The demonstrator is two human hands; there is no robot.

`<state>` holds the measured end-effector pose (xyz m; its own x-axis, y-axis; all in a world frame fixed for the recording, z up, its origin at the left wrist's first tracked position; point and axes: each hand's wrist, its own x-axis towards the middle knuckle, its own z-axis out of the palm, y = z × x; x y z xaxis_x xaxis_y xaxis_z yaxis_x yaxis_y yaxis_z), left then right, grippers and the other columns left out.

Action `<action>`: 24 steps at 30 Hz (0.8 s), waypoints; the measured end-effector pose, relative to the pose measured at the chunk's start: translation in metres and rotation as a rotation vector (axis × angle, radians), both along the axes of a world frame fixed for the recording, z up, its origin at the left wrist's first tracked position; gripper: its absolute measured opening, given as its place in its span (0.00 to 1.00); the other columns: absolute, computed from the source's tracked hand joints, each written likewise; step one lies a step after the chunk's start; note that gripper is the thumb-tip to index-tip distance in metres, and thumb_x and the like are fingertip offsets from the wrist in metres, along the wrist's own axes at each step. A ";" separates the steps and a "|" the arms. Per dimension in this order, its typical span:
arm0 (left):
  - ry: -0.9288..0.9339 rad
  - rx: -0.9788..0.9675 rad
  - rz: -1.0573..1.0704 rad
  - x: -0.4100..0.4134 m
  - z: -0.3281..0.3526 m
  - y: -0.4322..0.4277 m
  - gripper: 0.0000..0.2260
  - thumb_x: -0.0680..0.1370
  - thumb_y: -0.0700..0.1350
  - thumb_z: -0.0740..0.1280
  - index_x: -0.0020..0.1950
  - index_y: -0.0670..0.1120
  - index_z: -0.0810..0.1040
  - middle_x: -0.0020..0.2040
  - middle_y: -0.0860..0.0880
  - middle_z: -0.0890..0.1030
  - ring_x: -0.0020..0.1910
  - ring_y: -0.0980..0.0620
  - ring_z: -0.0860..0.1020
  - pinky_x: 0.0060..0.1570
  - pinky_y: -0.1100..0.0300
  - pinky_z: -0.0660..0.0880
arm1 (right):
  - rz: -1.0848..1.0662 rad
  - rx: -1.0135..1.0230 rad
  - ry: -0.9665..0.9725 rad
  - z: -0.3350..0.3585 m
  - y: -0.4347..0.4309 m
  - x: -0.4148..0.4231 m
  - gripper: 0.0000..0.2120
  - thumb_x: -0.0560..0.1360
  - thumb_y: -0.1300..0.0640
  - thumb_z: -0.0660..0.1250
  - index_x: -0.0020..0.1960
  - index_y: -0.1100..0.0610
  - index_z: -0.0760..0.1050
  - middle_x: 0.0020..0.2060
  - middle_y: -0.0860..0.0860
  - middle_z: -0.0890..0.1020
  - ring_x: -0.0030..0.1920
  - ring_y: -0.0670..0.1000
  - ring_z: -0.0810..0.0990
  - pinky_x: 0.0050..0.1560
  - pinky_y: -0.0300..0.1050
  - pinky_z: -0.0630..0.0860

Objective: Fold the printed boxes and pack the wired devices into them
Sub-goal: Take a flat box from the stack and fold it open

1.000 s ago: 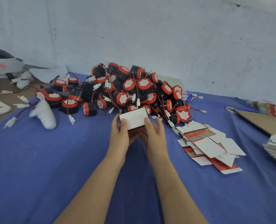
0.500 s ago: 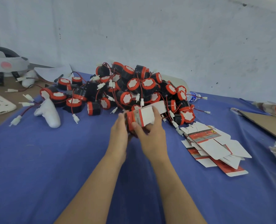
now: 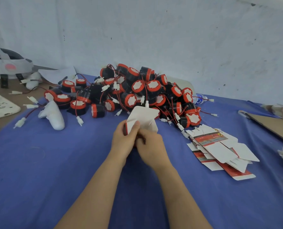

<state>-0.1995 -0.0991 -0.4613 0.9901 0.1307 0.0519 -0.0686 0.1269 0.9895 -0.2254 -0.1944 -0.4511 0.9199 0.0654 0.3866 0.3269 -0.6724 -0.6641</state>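
Both hands grip one box [image 3: 144,119] above the worktop [image 3: 54,162]: left hand [image 3: 124,141] pinching its edge, right hand [image 3: 151,146] curled beneath.

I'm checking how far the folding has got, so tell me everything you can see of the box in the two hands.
The box looks like thin white card with a red printed strip at its left edge. It is partly folded, flaps open and tilted, plain white faces toward the camera, held over the blue cloth in front of the device pile. The left hand grips its left side, thumb on the card; the right hand pinches its lower part.
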 end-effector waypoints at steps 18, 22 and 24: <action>-0.112 -0.108 -0.106 -0.006 0.007 -0.003 0.12 0.76 0.59 0.66 0.58 0.61 0.73 0.56 0.63 0.79 0.58 0.59 0.78 0.54 0.59 0.77 | -0.192 0.687 0.344 -0.003 -0.025 0.011 0.08 0.78 0.65 0.56 0.52 0.62 0.73 0.44 0.59 0.79 0.44 0.57 0.79 0.43 0.47 0.80; -0.059 -0.268 -0.160 -0.004 0.008 -0.005 0.37 0.62 0.69 0.68 0.67 0.54 0.71 0.60 0.49 0.80 0.59 0.49 0.79 0.61 0.48 0.76 | -0.046 0.763 0.513 0.003 -0.017 0.008 0.15 0.82 0.50 0.57 0.46 0.56 0.77 0.40 0.53 0.84 0.41 0.51 0.85 0.39 0.43 0.81; -0.047 -0.279 -0.099 -0.003 0.007 -0.004 0.38 0.60 0.71 0.67 0.64 0.52 0.73 0.58 0.47 0.81 0.56 0.48 0.81 0.60 0.46 0.76 | -0.099 0.609 0.452 0.006 -0.010 0.009 0.20 0.81 0.41 0.53 0.43 0.50 0.77 0.42 0.50 0.84 0.47 0.49 0.83 0.51 0.46 0.81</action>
